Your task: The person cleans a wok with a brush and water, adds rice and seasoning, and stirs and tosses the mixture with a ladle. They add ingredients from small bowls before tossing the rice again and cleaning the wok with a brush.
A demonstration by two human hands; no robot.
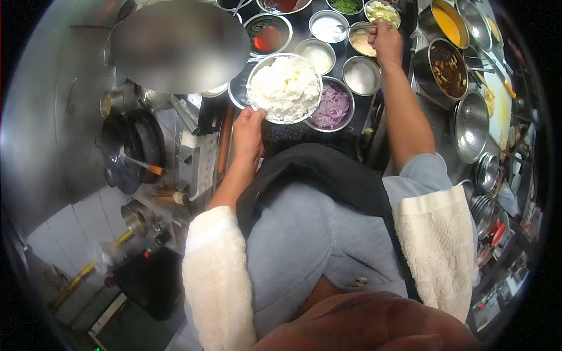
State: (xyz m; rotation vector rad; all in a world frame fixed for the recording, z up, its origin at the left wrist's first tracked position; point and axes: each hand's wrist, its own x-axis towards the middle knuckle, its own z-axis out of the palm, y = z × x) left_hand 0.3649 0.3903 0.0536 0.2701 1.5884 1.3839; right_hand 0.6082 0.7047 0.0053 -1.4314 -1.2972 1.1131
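A metal bowl heaped with white rice (285,86) is gripped at its near left rim by my left hand (249,132). My right hand (386,45) is closed on the handle of a spoon (360,26), whose far end reaches to a bowl of white powder (328,27). Below that hand stands a bowl of beige powder (362,42), with a bowl of white grains (362,76) nearer to me. Sliced purple onion (332,107) fills a bowl to the right of the rice and partly under its rim. Chopped pale green pieces (383,13) lie in a bowl behind my right hand.
On the right stand a pot of yellow liquid (448,24), a pot of dark sauce (448,69) and a perforated strainer (472,126). Dark woks (132,149) hang at the left. A bowl of red liquid (268,38) stands behind the rice.
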